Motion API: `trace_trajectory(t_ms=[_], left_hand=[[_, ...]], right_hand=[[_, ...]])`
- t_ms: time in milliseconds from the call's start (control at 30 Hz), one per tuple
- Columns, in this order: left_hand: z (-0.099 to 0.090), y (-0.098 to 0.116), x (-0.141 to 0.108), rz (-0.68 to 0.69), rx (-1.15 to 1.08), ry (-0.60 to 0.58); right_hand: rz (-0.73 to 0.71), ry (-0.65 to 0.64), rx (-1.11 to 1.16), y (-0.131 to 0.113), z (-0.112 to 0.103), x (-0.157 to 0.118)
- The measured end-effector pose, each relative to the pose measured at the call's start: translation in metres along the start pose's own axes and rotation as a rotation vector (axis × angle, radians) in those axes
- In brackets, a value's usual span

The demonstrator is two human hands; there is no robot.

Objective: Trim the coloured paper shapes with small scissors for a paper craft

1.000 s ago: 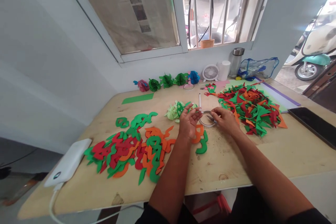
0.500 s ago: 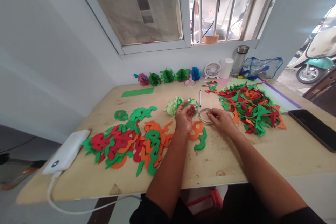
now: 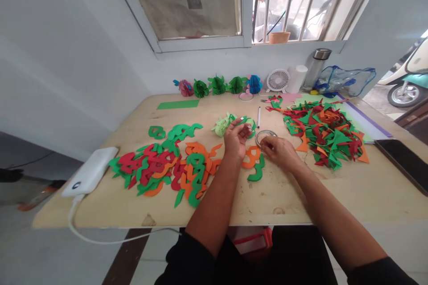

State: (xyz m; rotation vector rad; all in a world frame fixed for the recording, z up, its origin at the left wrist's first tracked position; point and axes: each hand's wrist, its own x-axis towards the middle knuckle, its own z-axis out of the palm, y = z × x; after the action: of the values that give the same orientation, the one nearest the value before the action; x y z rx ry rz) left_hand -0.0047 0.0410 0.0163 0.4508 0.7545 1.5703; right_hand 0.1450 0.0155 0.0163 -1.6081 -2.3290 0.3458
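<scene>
My left hand (image 3: 236, 138) is raised with the palm turned up. Its fingers are loosely bent and apart, and small white spots show at the fingertips, too small to name. Behind it lie pale green cut paper pieces (image 3: 221, 125) and darker green ones (image 3: 249, 121). My right hand (image 3: 279, 150) pinches at the front rim of a thin ring-shaped roll (image 3: 267, 132), which looks like narrow tape; the fingers hide the exact grip. Between my hands, a wavy orange piece (image 3: 250, 156) and a wavy green piece (image 3: 256, 171) lie on the table (image 3: 267, 196).
Wavy red, orange and green cutouts (image 3: 157, 164) spread at left beside a white power bank (image 3: 90, 171) with a cable. Paper scraps (image 3: 329, 133) heap at right, near a phone (image 3: 403, 160). Behind stand paper ornaments (image 3: 217, 84), a fan (image 3: 278, 81) and a bottle (image 3: 316, 69). A pen (image 3: 258, 117) lies mid-table.
My right hand has shifted left and toward me along the ring's rim. My left hand stays nearly in place, and the whole view has tilted down slightly.
</scene>
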Motion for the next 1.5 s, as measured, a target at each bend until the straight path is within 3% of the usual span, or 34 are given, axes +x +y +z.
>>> trace_trajectory(t_ms=[400,667,900,1267,1500], left_hand=[[0.003,0.001,0.001,0.099,0.022,0.035],[0.005,0.003,0.0,0.128,0.054,0.035],[0.007,-0.004,-0.001,0.112,0.129,-0.005],[0.01,-0.007,-0.005,0.069,0.091,-0.096],[0.015,-0.012,-0.01,0.063,0.087,-0.154]], right_hand=[[-0.237,0.003,-0.047,-0.015,0.014,0.004],[-0.013,0.141,0.455,-0.004,0.01,0.006],[0.077,0.238,0.853,-0.005,0.001,0.005],[0.1,0.24,1.095,-0.004,-0.002,0.006],[0.084,0.284,1.041,0.003,0.009,0.01]])
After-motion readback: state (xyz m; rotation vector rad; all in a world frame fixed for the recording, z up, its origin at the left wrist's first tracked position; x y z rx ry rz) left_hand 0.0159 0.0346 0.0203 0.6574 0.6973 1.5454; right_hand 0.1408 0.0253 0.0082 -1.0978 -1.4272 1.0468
